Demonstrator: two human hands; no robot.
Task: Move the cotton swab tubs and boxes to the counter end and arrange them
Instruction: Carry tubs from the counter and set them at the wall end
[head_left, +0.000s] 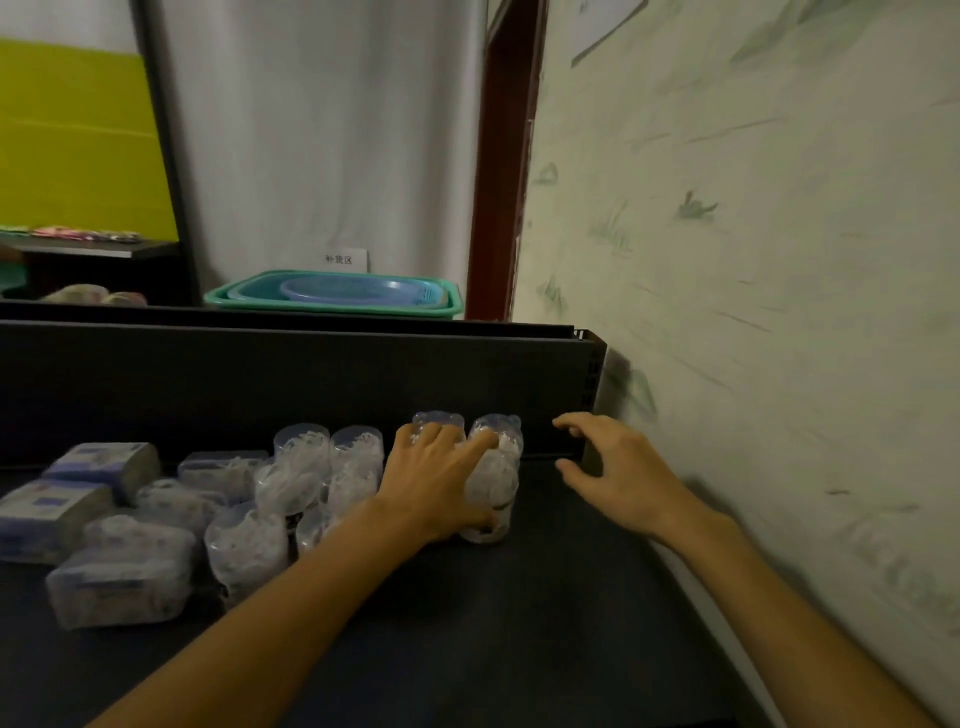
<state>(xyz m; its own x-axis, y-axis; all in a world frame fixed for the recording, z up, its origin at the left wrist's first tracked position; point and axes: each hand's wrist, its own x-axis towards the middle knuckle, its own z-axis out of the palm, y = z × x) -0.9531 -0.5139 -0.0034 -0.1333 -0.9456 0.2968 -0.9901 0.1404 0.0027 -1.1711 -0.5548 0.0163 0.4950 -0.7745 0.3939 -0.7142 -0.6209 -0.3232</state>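
Observation:
Several clear round cotton swab tubs stand clustered mid-counter on the dark counter. Two bear-eared tubs stand furthest right, near the back panel. My left hand is wrapped over these two tubs, fingers on their tops and thumb against the front of the right one. My right hand hovers open just to their right, fingers spread, holding nothing. Blue-labelled swab boxes and rectangular clear tubs lie at the left.
A dark back panel runs behind the counter. The patterned wall closes off the right end. Teal and blue plastic baskets sit beyond the panel. Bare counter lies between the bear tubs and the wall.

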